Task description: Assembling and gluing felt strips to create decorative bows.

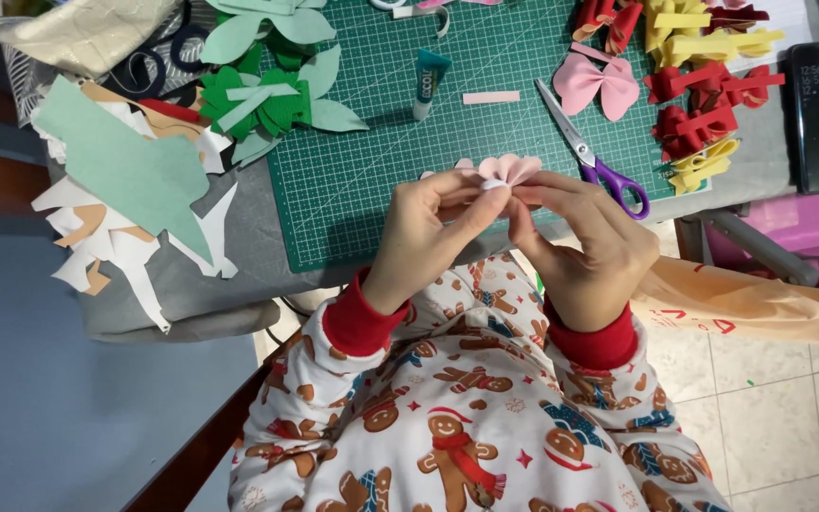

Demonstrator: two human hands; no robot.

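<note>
Where the green cutting mat [372, 180] meets its near edge, the left hand [428, 237] and right hand [580, 251] both pinch a pleated pink bow [509, 169], fingertips hiding its middle. Farther in lie purple-handled scissors [594, 161], a glue tube [427, 83] and a finished pink bow [597, 83]. Red and yellow bows [703, 95] crowd the far right corner, partly cut off; no container is discernible.

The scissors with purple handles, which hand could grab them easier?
Probably the right hand. The scissors lie just beyond it on the green mat, while the left hand sits farther away. Both pinch a pink bow.
</note>
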